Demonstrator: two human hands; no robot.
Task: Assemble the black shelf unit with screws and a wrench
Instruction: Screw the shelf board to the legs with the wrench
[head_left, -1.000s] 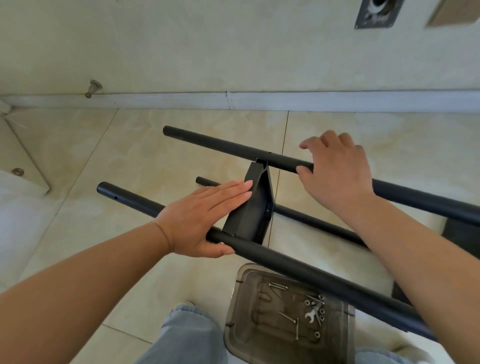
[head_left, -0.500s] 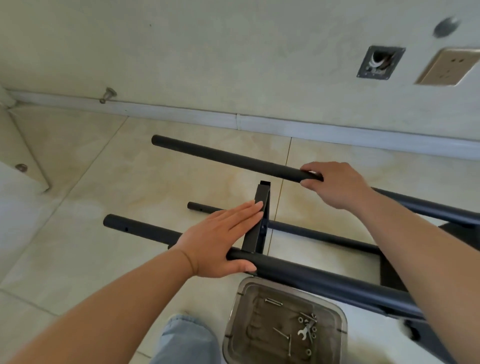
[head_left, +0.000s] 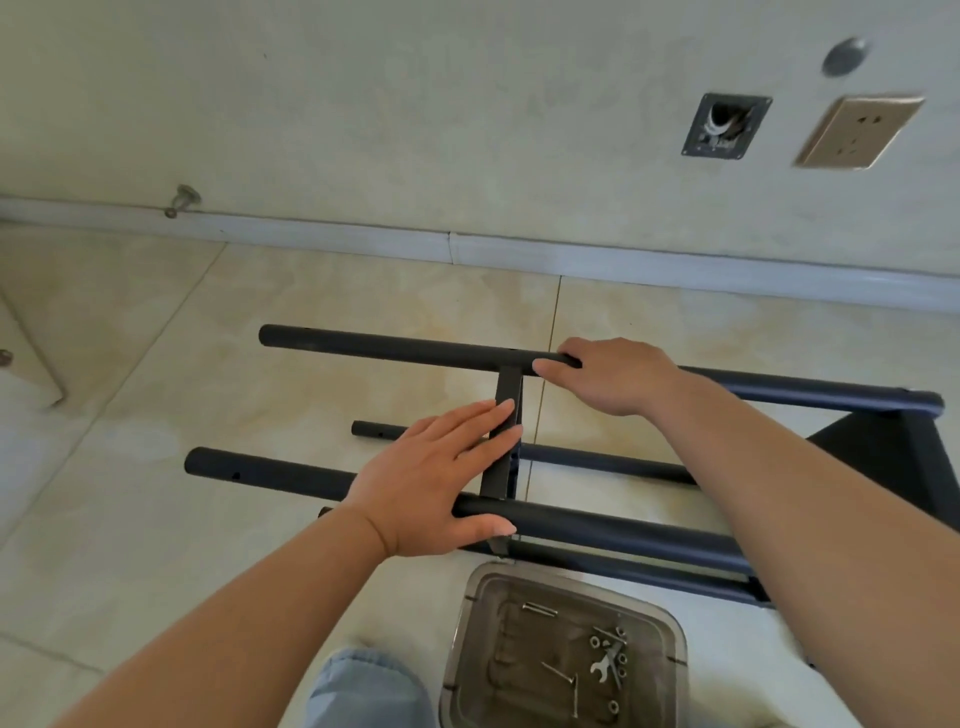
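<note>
Spanning both hands' grip: shelf frame (head_left: 506, 447)

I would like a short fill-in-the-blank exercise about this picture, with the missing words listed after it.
1. The right hand grips the far black ____.
2. The left hand lies flat on the near tube and the black ____ between the two tubes.
3. The small wrench lies in the clear ____ on the floor.
4. The tray also holds loose ____.

Missing words: tube; crosspiece; tray; screws
</note>
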